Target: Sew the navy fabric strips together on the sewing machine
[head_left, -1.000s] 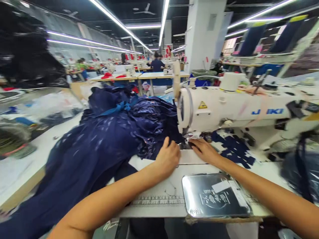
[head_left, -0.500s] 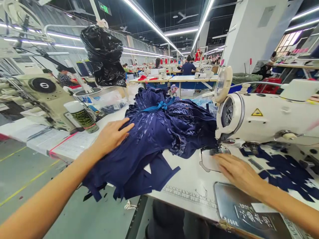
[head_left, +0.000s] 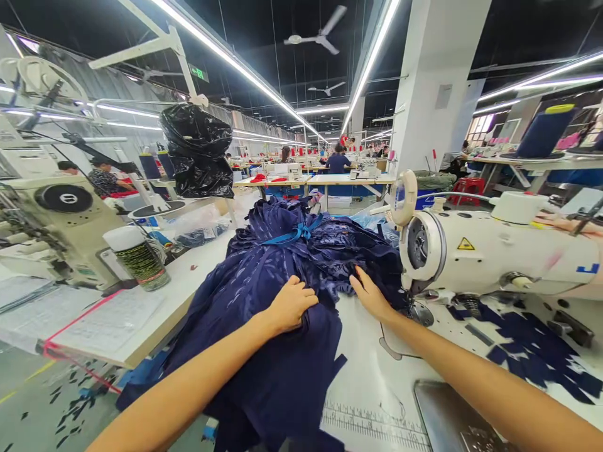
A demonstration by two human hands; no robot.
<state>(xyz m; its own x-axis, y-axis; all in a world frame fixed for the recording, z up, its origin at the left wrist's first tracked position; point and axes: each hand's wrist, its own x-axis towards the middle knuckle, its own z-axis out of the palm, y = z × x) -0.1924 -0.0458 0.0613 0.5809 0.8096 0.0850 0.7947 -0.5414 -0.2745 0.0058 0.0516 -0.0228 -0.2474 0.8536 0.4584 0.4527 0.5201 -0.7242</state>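
A big heap of navy blue fabric (head_left: 282, 263), tied with a blue ribbon (head_left: 294, 234), lies on the white sewing table (head_left: 367, 376) and hangs over its left edge. My left hand (head_left: 291, 304) is curled into the cloth near the heap's middle, fingers gripping a fold. My right hand (head_left: 370, 294) presses into the cloth's right edge, fingers tucked into the folds, just left of the white sewing machine (head_left: 485, 254) and its needle area (head_left: 417, 301).
Small navy cut pieces (head_left: 532, 348) lie under the machine arm at right. A metal plate (head_left: 452, 420) sits at the table's front. At left stand another machine (head_left: 61, 220), a thread cone (head_left: 136, 257) and a hanging black bag (head_left: 198, 150). Other people work at far tables.
My left hand moved right from the heap's left side to its middle and closed on the cloth. My right hand left the needle plate and went up-left into the fabric.
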